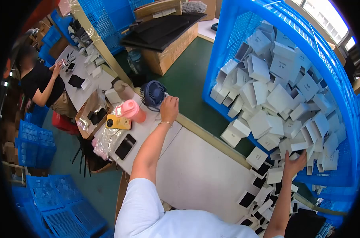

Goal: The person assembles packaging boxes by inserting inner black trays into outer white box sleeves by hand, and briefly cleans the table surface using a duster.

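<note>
My left hand (170,109) reaches to the far side of the table, its fingers curled at the right edge of a small dark blue fan (154,93). At the low edge of a big blue crate (215,93), my right hand (295,163) has its thumb and fingers on either side of a small white box (298,146). The crate is tipped towards the table and full of a jumbled heap of white boxes (268,123), several of them open-ended. More white boxes with dark insides (247,199) lie spilled by my right forearm.
Left of the fan stand a pink bottle (134,111), a yellow device (119,122) and a black phone (125,146). A co-worker (43,81) handles items at another table (71,89). Blue crates (65,206) stack up at lower left. Black sheets (162,31) top a cardboard box (174,49).
</note>
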`<state>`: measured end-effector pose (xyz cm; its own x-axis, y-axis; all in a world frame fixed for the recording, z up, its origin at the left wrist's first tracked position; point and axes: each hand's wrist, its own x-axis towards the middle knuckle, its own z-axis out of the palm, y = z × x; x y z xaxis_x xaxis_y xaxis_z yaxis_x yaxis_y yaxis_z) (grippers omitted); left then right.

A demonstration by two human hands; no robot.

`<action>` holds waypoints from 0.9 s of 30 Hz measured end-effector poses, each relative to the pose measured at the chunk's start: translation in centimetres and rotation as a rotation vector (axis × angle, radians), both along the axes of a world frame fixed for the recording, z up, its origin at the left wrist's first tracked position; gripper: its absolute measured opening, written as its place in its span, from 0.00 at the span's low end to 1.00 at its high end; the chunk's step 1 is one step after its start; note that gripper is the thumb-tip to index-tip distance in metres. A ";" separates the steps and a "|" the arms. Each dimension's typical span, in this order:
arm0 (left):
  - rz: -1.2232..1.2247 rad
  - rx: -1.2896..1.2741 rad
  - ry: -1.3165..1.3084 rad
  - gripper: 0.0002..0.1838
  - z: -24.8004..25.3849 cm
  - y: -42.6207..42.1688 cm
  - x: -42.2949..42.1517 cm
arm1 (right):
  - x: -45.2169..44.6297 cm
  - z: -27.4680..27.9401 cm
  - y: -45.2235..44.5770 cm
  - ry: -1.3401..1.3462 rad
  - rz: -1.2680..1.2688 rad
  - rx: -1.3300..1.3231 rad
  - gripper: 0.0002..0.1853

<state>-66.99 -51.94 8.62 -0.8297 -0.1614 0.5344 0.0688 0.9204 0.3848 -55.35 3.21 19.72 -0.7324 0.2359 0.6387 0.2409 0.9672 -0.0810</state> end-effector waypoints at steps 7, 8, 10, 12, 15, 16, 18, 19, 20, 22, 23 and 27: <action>-0.198 0.005 0.495 0.04 16.1 -0.7 -12.5 | 3.1 -1.6 -5.9 -0.207 0.526 0.028 0.46; -0.183 0.054 0.485 0.04 17.5 -1.1 -14.7 | 2.7 -2.3 -6.7 -0.255 0.568 0.058 0.46; -0.166 0.099 0.481 0.04 19.4 -2.2 -18.5 | 1.8 -2.7 -8.5 -0.485 0.503 0.034 0.44; 0.017 0.123 0.598 0.03 20.8 -3.9 -21.6 | 0.6 -3.3 -10.0 -0.541 0.485 0.078 0.44; 0.214 0.015 0.748 0.03 21.9 -9.5 -24.5 | 0.0 -4.2 -10.3 -0.601 0.346 0.010 0.43; 0.326 -0.035 0.775 0.03 21.8 -12.4 -25.3 | 0.0 -3.5 -10.6 -0.627 0.355 -0.039 0.44; 0.504 -0.028 0.699 0.04 21.3 -18.8 -26.3 | 0.3 -3.7 -10.3 -0.624 0.359 -0.060 0.45; 0.583 -0.023 0.561 0.06 20.8 -22.6 -26.6 | 0.5 -4.2 -9.6 -0.629 0.368 -0.040 0.42; 0.592 0.031 0.343 0.11 20.2 -26.7 -27.1 | 0.8 -4.7 -9.0 -0.630 0.365 -0.034 0.36; 0.474 0.111 0.028 0.16 19.1 -32.9 -27.4 | 1.5 -6.8 -7.3 -0.543 0.363 -0.094 0.30; 0.418 0.097 -0.024 0.17 18.0 -36.3 -28.2 | 1.5 -6.9 -7.4 -0.543 0.344 -0.102 0.29; 0.307 0.183 -0.168 0.19 17.2 -40.2 -28.4 | 1.4 -8.9 -6.5 -0.487 0.297 -0.074 0.24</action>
<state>-95.44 -92.16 25.85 -0.8014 -0.4956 0.3348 -0.2767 0.8036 0.5269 -53.92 -3.33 10.86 -0.9797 0.0064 0.2006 -0.0137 0.9950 -0.0986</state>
